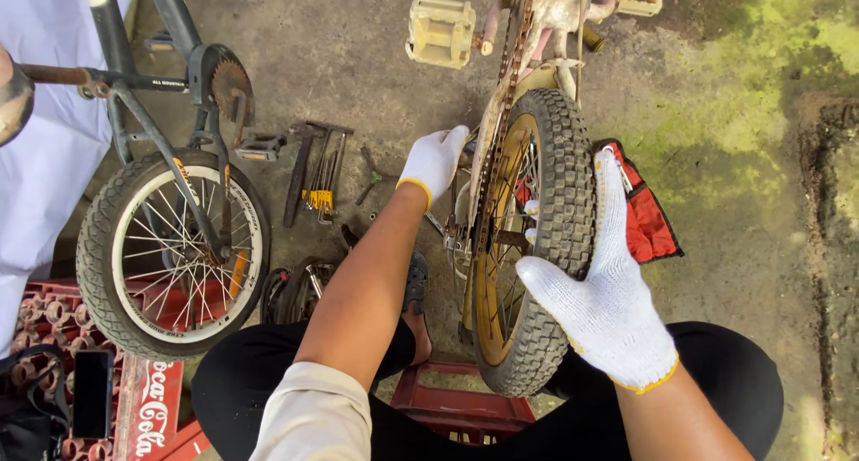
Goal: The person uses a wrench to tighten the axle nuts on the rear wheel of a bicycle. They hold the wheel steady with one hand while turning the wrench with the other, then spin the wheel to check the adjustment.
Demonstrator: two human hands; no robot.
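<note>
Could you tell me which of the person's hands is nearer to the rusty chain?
Left. The left hand reaches in beside the rusty chain, at or almost on it. The right hand lies on the knobby tyre, on the far side of the wheel from the chain.

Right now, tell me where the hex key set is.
The hex key set lies on the concrete left of centre in the head view, between the black bike's wheel and the gloved left hand.
</note>
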